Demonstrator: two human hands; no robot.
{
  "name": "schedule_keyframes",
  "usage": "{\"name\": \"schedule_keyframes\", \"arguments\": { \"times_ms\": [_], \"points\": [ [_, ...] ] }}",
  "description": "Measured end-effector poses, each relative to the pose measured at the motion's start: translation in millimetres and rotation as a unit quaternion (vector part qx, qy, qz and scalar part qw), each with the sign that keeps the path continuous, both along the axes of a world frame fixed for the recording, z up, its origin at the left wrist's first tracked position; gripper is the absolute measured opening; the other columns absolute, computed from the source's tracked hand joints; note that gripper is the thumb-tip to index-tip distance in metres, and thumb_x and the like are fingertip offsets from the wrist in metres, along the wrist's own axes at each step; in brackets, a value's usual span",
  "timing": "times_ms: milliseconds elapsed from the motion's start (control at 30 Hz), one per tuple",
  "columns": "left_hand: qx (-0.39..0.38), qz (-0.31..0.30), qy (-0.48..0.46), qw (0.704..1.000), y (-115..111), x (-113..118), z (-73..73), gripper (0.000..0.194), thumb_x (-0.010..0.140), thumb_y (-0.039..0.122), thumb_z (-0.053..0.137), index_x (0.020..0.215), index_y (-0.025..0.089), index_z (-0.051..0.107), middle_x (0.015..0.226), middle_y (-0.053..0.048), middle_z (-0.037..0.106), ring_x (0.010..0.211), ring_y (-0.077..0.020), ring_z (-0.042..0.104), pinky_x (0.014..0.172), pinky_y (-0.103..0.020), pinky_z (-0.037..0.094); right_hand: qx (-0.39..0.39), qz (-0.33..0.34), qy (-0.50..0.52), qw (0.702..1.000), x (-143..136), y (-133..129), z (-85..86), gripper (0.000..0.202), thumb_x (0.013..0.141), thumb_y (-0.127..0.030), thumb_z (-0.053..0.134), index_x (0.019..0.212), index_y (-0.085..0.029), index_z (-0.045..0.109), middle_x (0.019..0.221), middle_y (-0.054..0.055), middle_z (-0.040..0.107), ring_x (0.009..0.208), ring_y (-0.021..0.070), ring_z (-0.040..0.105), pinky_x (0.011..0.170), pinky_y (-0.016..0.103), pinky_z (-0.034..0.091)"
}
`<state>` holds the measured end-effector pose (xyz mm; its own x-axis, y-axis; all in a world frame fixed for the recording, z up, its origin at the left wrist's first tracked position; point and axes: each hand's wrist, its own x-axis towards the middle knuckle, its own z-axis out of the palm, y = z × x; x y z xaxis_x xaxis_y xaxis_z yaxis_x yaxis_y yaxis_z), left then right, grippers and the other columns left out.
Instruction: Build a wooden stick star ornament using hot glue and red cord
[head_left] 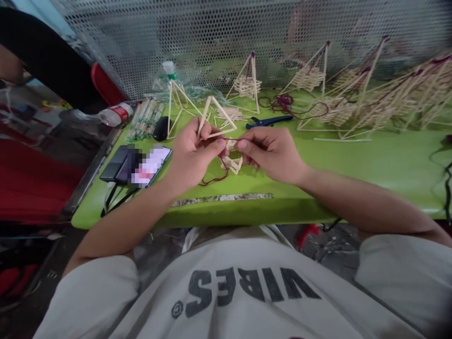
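Note:
A triangular frame of pale wooden sticks (219, 115) rises from the fingers of my left hand (197, 149). Dark red string (232, 139) runs between the two hands, pinched by both. My right hand (271, 151) is closed with thumb and forefinger on it, at the right of the frame. Below the fingertips hangs or lies a small stack of crossed wooden sticks (232, 165); whether it rests on the table I cannot tell. A loose length of the string loops down to the green table (399, 162).
Several stick pyramids (247, 87) stand along the back and right. Behind the hands lie dark blue cutters (270, 121) and a string tangle (282, 102). At left are a phone (155, 165), a black power bank (115, 162), wrapped stick bundles (144, 117) and a bottle (116, 114).

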<state>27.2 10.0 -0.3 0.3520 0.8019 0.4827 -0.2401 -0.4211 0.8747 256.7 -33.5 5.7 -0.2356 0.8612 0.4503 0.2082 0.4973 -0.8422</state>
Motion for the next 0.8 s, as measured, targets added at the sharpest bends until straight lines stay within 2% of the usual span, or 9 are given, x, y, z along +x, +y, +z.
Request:
{"name": "schedule_keyframes", "arguments": {
  "times_ms": [100,167,233,300,467,567,667,733,800],
  "points": [
    [-0.053,-0.028,-0.014,0.998,2.6,9.5,-3.0,0.054,0.097,0.025,0.092,0.095,0.027,0.038,0.096,0.004,0.067,0.073,-0.0116,0.075,0.07,-0.03,0.064,0.1,-0.058,-0.033,0.993,13.8,8.0,-15.3,0.056,0.122,-0.069,0.072,0.095,-0.021,0.08,0.071,0.0,0.07,0.061,0.0127,0.055,0.059,0.03,0.042],
    [-0.093,-0.032,-0.017,0.995,1.5,13.7,-5.6,0.051,0.094,0.019,0.09,0.094,0.026,0.04,0.095,0.004,0.067,0.07,-0.0093,0.07,0.068,-0.027,0.059,0.193,-0.094,-0.097,0.972,22.1,14.7,-26.5,0.043,0.125,-0.053,0.069,0.1,-0.021,0.084,0.079,0.003,0.075,0.065,0.0145,0.059,0.064,0.032,0.046],
    [-0.147,-0.037,-0.024,0.988,-2.2,16.4,-8.0,0.046,0.09,0.014,0.088,0.093,0.025,0.044,0.09,0.005,0.066,0.062,-0.0052,0.056,0.061,-0.023,0.048,0.281,-0.11,-0.152,0.941,29.4,20.6,-36.6,0.033,0.124,-0.042,0.068,0.107,-0.022,0.087,0.089,0.005,0.082,0.073,0.0171,0.067,0.07,0.034,0.052],
    [-0.204,-0.044,-0.03,0.978,-7.2,17.9,-9.9,0.042,0.085,0.011,0.087,0.091,0.024,0.047,0.086,0.005,0.068,0.055,-0.002,0.041,0.056,-0.02,0.035,0.329,-0.119,-0.176,0.92,35.0,24.9,-44.9,0.027,0.123,-0.036,0.067,0.112,-0.024,0.088,0.094,0.006,0.085,0.078,0.0186,0.074,0.073,0.034,0.057],
    [-0.289,-0.074,-0.017,0.954,-17.5,17.7,-11.6,0.046,0.076,0.014,0.092,0.089,0.024,0.049,0.075,0.006,0.069,0.046,0.0006,0.029,0.05,-0.02,0.017,0.395,-0.135,-0.172,0.892,40.9,31.1,-54.5,0.019,0.121,-0.03,0.072,0.12,-0.024,0.09,0.106,0.008,0.09,0.091,0.0215,0.086,0.08,0.034,0.067],
    [-0.297,-0.115,0.011,0.948,-20.1,14.3,-10.6,0.046,0.078,0.015,0.094,0.092,0.023,0.051,0.078,0.005,0.072,0.046,0.0014,0.028,0.05,-0.02,0.019,0.44,-0.11,-0.172,0.874,44.4,34.2,-55.2,0.016,0.118,-0.024,0.076,0.128,-0.024,0.089,0.112,0.006,0.09,0.095,0.021,0.088,0.079,0.033,0.066],
    [-0.288,-0.155,0.037,0.944,-20.0,10.2,-10.7,0.041,0.083,0.015,0.093,0.093,0.022,0.053,0.082,0.003,0.074,0.049,0.0009,0.03,0.052,-0.02,0.023,0.467,-0.089,-0.187,0.86,50.5,35.8,-55.1,0.028,0.119,-0.02,0.071,0.14,-0.029,0.086,0.116,0.004,0.088,0.096,0.0184,0.084,0.077,0.031,0.061],
    [-0.285,-0.162,0.043,0.944,-18.2,9.1,-13.1,0.038,0.083,0.015,0.09,0.094,0.022,0.054,0.081,0.003,0.073,0.05,0.0003,0.03,0.052,-0.021,0.023,0.458,-0.069,-0.222,0.858,53.6,34.1,-54.0,0.033,0.121,-0.023,0.066,0.145,-0.033,0.086,0.118,0.004,0.086,0.095,0.0182,0.081,0.078,0.032,0.06],
    [-0.274,-0.176,0.052,0.944,-15.2,9.6,-17.6,0.039,0.078,0.012,0.089,0.097,0.023,0.057,0.082,0.004,0.073,0.051,-0.0009,0.032,0.052,-0.021,0.023,0.41,-0.052,-0.256,0.874,53.7,29.6,-51.7,0.033,0.122,-0.029,0.063,0.141,-0.036,0.089,0.12,0.005,0.085,0.094,0.0196,0.078,0.08,0.036,0.06]
  ]
}}
